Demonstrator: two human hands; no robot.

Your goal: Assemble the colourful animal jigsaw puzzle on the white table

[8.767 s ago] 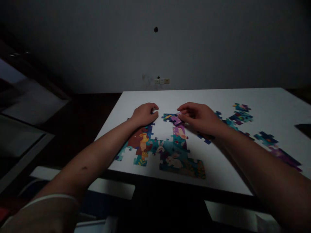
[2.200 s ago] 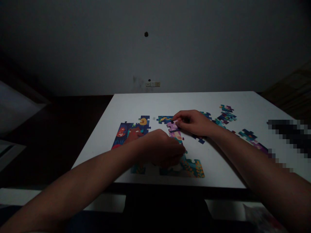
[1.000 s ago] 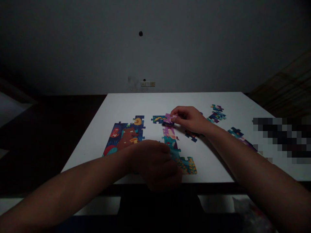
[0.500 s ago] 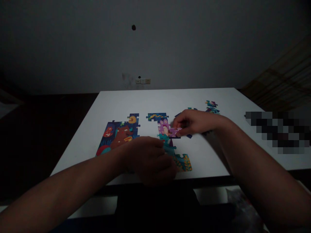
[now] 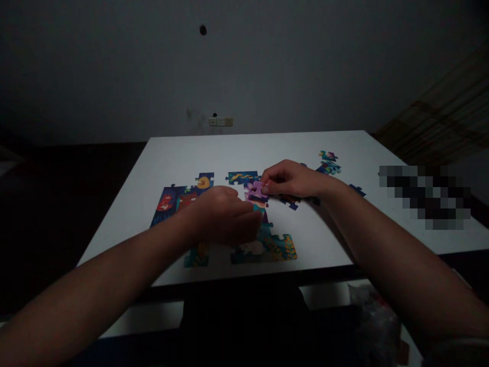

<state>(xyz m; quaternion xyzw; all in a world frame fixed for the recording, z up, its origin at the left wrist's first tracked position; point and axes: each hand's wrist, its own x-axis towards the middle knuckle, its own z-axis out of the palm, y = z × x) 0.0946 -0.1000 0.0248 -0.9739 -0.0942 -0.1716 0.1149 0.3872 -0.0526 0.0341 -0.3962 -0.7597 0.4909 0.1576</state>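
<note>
My right hand (image 5: 292,178) pinches a purple puzzle piece (image 5: 257,189) between thumb and fingers, over the upper part of the partly joined right section. Closed, with its fingers curled, my left hand (image 5: 225,216) hovers just left of and below that piece; whatever its fingers hold is hidden. Beneath and beside it lies the right puzzle section (image 5: 282,247), with teal, orange plants and a pale animal. A dark blue strip with a yellow pattern (image 5: 242,177) is at its top. The left puzzle section (image 5: 165,201), with a red figure, is partly covered by my left forearm.
Loose puzzle pieces (image 5: 290,203) lie under and beside my right hand, others (image 5: 330,166) farther back and one (image 5: 357,190) beyond my right forearm. All rest on a white table (image 5: 126,204). A blurred-out patch (image 5: 428,196) covers something at the right. Wall sockets (image 5: 220,122) are behind.
My right hand has moved left with the purple piece, which now overlaps the joined pieces. My left hand has risen off the lower section, uncovering the pale animal. The view has shifted slightly.
</note>
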